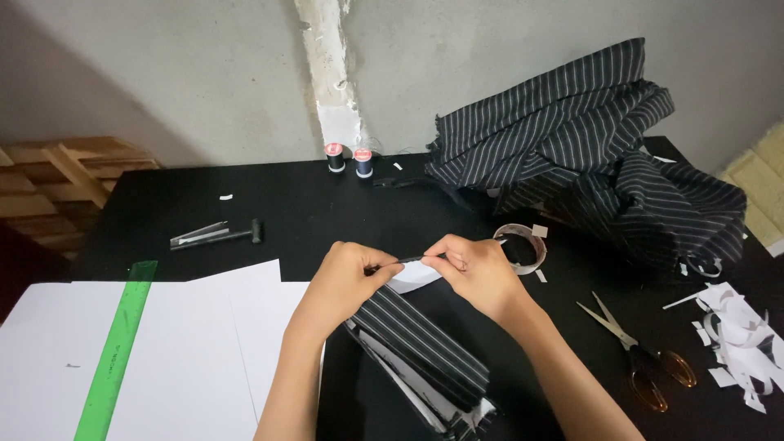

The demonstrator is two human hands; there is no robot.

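Both hands [408, 273] pinching striped fabric strip [420, 343], scissors [641, 359], tape roll [523, 245] nearby

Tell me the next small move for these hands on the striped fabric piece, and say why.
Probably press the fold flat along the top edge. Both the left hand and the right hand pinch the upper edge of the striped fabric piece, where white backing shows between them, so the edge looks not yet turned down fully.
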